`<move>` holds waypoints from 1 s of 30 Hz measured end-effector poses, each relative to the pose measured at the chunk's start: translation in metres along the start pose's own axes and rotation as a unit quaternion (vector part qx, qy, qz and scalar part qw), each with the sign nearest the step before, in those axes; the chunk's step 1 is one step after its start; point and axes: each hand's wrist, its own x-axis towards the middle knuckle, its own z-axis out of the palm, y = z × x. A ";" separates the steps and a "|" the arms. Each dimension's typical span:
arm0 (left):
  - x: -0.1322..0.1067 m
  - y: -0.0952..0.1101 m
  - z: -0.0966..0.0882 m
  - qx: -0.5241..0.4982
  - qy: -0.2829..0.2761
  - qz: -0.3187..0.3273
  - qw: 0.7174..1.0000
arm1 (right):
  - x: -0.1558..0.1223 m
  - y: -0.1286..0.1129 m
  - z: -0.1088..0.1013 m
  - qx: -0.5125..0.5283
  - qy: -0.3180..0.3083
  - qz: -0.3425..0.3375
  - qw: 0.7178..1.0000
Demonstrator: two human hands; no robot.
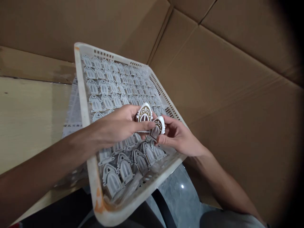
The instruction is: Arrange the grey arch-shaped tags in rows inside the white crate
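Above the tray, my left hand (129, 123) is closed round a small arched ornament (144, 114), white-rimmed with a brown and gold scrollwork face. Close beside it, my right hand (179, 134) pinches a second arched ornament (158, 125) of similar pattern, tilted, its lower part greyish. The two pieces are side by side and seem to touch or nearly so. Under both hands lies a white plastic tray (84, 95) filled with rows of grey-white arched pieces (111, 180) shaped like little windows. My hands and forearms hide some of the rows.
Brown cardboard (237, 104) rises behind and to the right of the tray. On the left is a pale yellow wooden surface (30, 117) with printed newspaper (73, 110) partly under the tray. Clear plastic film (130, 186) lies inside the near edge. Grey shiny flooring (180, 190) shows below.
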 end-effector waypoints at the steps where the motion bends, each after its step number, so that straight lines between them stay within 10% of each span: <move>1: -0.001 0.000 0.002 -0.006 0.007 -0.003 1.000 | 0.001 0.001 0.002 0.004 -0.004 -0.003 1.000; 16: -0.005 0.003 -0.008 0.188 0.084 -0.028 0.978 | -0.034 -0.016 -0.037 -0.228 0.133 0.075 0.962; 22: -0.007 0.008 -0.011 0.214 0.078 -0.022 0.974 | -0.042 0.011 -0.050 -0.375 0.127 0.126 0.910; 30: -0.005 0.006 -0.011 0.172 0.062 -0.011 0.983 | -0.052 0.021 -0.056 -0.346 0.030 0.201 0.916</move>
